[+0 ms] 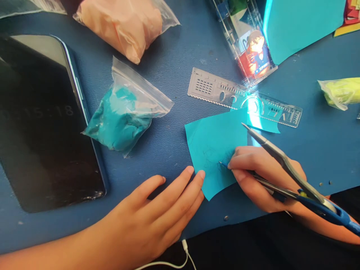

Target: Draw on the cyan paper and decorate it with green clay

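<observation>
My left hand lies flat with its fingers outstretched, two fingertips at the lower left edge of a small turquoise paper. Faint dark lines are drawn on this sheet. Pinched in my right hand is a thin blue pen, its point on the paper among the lines. A pair of scissors with blue handles is also tucked in that hand. Its blades are spread apart, one across the back of the hand and the other partly hidden below. Just above the paper, a clear plastic ruler partly covers another turquoise scrap.
A phone lies at the left, beside a bag of teal clay. Farther back are a bag of peach clay, a clear case and a larger turquoise sheet. A yellow packet sits right. A white cable hangs below the table edge.
</observation>
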Demonstrator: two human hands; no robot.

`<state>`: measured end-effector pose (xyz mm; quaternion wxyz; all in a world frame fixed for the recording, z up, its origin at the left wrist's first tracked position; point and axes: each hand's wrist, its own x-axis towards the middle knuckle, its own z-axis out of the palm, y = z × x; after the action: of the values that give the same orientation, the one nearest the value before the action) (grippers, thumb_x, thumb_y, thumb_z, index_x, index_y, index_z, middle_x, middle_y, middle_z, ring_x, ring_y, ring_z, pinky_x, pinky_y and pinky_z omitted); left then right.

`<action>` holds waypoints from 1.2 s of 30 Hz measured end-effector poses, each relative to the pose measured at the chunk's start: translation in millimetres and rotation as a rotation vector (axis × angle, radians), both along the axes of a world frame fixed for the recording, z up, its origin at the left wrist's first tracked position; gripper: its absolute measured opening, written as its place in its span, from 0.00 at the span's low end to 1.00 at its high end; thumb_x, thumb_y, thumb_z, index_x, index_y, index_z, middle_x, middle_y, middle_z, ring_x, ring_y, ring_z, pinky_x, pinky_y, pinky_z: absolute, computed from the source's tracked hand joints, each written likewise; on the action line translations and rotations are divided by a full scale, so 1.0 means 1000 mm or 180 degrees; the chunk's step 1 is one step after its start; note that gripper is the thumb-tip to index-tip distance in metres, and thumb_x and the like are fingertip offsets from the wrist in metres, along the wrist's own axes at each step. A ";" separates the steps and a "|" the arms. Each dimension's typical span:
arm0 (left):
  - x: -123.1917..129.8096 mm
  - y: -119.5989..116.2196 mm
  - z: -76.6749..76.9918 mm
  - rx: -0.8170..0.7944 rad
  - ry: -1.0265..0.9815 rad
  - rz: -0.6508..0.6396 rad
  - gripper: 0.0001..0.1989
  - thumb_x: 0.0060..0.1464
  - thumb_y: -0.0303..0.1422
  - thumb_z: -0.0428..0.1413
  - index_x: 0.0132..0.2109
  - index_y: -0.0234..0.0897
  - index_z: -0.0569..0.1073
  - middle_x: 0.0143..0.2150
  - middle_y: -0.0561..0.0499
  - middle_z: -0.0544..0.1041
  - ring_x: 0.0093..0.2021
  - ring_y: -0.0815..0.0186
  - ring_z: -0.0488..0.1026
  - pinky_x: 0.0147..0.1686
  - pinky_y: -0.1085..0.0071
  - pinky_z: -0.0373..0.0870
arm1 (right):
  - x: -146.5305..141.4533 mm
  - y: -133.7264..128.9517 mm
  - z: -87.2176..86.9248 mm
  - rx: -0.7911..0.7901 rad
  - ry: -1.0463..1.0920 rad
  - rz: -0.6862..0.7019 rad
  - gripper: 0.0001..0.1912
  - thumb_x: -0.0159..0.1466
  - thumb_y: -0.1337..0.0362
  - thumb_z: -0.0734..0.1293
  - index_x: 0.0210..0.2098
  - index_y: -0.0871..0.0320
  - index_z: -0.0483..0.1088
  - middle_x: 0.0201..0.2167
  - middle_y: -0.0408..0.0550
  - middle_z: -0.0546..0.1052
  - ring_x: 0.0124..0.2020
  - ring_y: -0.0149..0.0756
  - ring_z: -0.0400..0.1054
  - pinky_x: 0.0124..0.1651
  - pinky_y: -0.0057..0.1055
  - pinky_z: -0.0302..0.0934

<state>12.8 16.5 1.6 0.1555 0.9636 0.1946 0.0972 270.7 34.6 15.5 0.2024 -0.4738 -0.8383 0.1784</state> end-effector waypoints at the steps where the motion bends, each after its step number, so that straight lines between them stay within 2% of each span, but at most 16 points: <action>1: 0.000 0.000 0.000 0.0003 0.0006 0.0005 0.19 0.69 0.34 0.44 0.62 0.35 0.68 0.69 0.44 0.60 0.72 0.54 0.47 0.67 0.56 0.44 | 0.000 0.000 0.000 0.0010 -0.0015 -0.0008 0.06 0.65 0.69 0.57 0.33 0.53 0.63 0.20 0.40 0.69 0.19 0.29 0.63 0.23 0.27 0.59; 6: -0.002 0.000 0.002 -0.0014 0.0040 0.0008 0.19 0.69 0.34 0.44 0.62 0.36 0.67 0.70 0.45 0.60 0.72 0.55 0.47 0.67 0.56 0.44 | 0.000 -0.001 -0.001 -0.0015 0.0032 -0.0094 0.07 0.65 0.68 0.57 0.32 0.52 0.63 0.20 0.40 0.69 0.18 0.29 0.62 0.20 0.28 0.56; 14: -0.001 0.002 0.002 -0.0009 0.0036 0.0044 0.20 0.68 0.35 0.44 0.62 0.37 0.67 0.69 0.48 0.61 0.74 0.56 0.43 0.69 0.56 0.40 | 0.000 -0.001 0.000 -0.0080 0.0068 -0.0041 0.07 0.65 0.69 0.57 0.33 0.53 0.63 0.20 0.40 0.68 0.18 0.29 0.61 0.21 0.27 0.55; 22: -0.001 0.001 0.003 0.0009 0.0030 0.0048 0.19 0.68 0.35 0.45 0.62 0.38 0.68 0.69 0.49 0.63 0.74 0.57 0.42 0.70 0.56 0.40 | -0.003 -0.001 0.004 -0.0319 0.0113 -0.0144 0.07 0.63 0.72 0.57 0.32 0.53 0.61 0.19 0.38 0.63 0.17 0.28 0.56 0.22 0.28 0.53; 29: 0.000 0.003 0.004 -0.0052 0.0008 0.0088 0.19 0.68 0.34 0.45 0.61 0.38 0.68 0.68 0.50 0.64 0.74 0.58 0.41 0.71 0.57 0.37 | -0.003 -0.003 0.003 -0.0250 0.0063 -0.0228 0.07 0.64 0.71 0.57 0.32 0.53 0.61 0.19 0.39 0.65 0.19 0.29 0.61 0.23 0.28 0.54; 31: 0.001 0.003 0.004 -0.0077 0.0027 0.0090 0.19 0.68 0.34 0.45 0.61 0.38 0.68 0.67 0.52 0.65 0.74 0.58 0.40 0.71 0.58 0.36 | -0.003 -0.002 0.005 -0.0231 0.0128 -0.0230 0.07 0.63 0.72 0.57 0.31 0.53 0.61 0.19 0.39 0.64 0.19 0.29 0.59 0.23 0.28 0.54; 36: 0.000 0.001 0.002 -0.0074 -0.0005 0.0088 0.18 0.68 0.33 0.45 0.61 0.39 0.69 0.68 0.50 0.64 0.74 0.57 0.42 0.71 0.57 0.36 | -0.001 0.011 0.015 -0.0728 0.0093 0.0237 0.09 0.61 0.76 0.58 0.33 0.55 0.60 0.19 0.37 0.61 0.17 0.25 0.54 0.21 0.25 0.53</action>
<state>13.2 17.8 3.6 0.1655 0.9588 0.2089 0.0979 269.9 45.2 30.1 0.1524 -0.4597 -0.8264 0.2871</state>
